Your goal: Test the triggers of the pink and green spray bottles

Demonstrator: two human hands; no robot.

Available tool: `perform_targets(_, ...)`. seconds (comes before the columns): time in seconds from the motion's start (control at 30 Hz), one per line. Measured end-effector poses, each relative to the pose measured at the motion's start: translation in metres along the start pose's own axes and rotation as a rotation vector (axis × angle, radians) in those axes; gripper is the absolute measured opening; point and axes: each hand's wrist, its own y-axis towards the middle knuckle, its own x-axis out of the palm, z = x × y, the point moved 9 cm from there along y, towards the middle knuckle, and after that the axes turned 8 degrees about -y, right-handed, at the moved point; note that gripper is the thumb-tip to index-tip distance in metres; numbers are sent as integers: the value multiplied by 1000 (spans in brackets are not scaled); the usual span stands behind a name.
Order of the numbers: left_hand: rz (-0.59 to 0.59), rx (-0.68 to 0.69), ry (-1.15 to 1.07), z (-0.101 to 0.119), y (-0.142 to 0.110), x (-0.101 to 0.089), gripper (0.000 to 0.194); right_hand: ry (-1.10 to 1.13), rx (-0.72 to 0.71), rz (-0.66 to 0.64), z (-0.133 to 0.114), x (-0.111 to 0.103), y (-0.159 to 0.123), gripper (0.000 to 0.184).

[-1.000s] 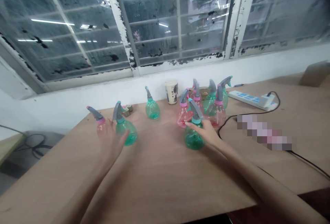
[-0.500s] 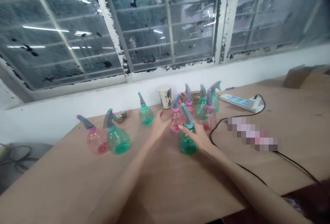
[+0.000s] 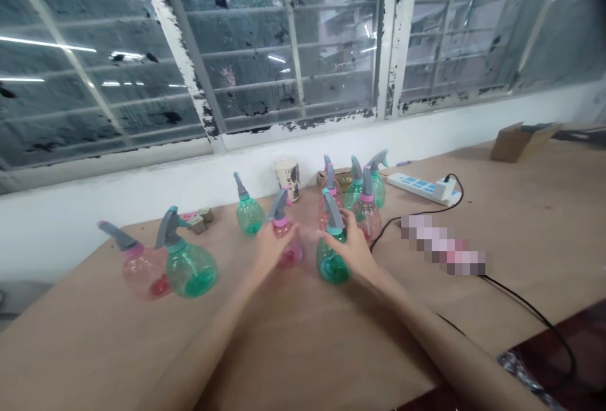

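My left hand is wrapped round a pink spray bottle with a grey trigger, near the middle of the wooden table. My right hand grips a green spray bottle just to its right. Behind these stands a cluster of several pink and green spray bottles. At the left, a green bottle and a pink bottle stand side by side. Another green bottle stands alone further back.
A paper cup stands by the wall under the window. A white power strip with a black cable lies at the right. A cardboard box sits far right. Small blocks lie near the wall.
My left hand left the green bottle at the left, crossed to the cluster and closed on a pink bottle, which it has drawn toward me. My right hand stayed on its green bottle.
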Motion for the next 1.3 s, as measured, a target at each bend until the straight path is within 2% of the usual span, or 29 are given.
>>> perform_targets(0.17,57,-72,-48,-26,-44,-74,50,16,-8,-26,-4,-4,4,63)
perform_targets(0.23,104,-88,-139,-34,-60,-93,54,24,-7,-44,-3,-3,4,65)
perform_targets(0.3,104,-74,-200,-37,-72,-100,56,36,-2,-76,-2,0,5,63)
perform_targets(0.43,125,-51,-223,-36,-81,-101,58,83,8,-137,-3,2,7,62)
perform_targets(0.73,115,-95,-243,-41,-84,-99,65,65,10,-154,-6,-7,7,60)
perform_targets(0.9,94,-137,-266,-40,-87,-97,68,41,74,-185,-8,-9,8,35)
perform_targets(1.07,146,-165,-263,-44,-88,-99,70,40,107,-212,-10,-10,9,27)
perform_targets(1.2,169,-163,-271,-45,-88,-99,71,-17,133,-146,-11,-15,10,13)
perform_targets(1.3,167,-161,-258,-41,-88,-96,68,-38,138,-71,-13,-19,10,11)
